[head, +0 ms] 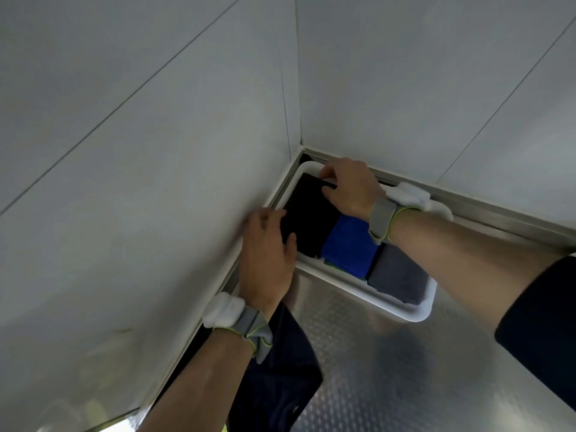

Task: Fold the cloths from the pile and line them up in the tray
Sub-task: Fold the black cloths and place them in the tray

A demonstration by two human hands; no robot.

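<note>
Both hands grip the black cloth (307, 213) in the tray (414, 316): left hand (268, 254) at 7 o'clock, right hand (349, 188) at 1 o'clock (long axis between them).

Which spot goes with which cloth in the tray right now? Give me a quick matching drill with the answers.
Things:
1. black cloth
2. blue cloth
3. grey cloth
4. dark cloth

Places:
A. middle of the white tray
B. outside the tray, on the metal counter
C. tray end in the wall corner, under both hands
D. tray end away from the corner

Pairs: 1-C, 2-A, 3-D, 4-B
</note>
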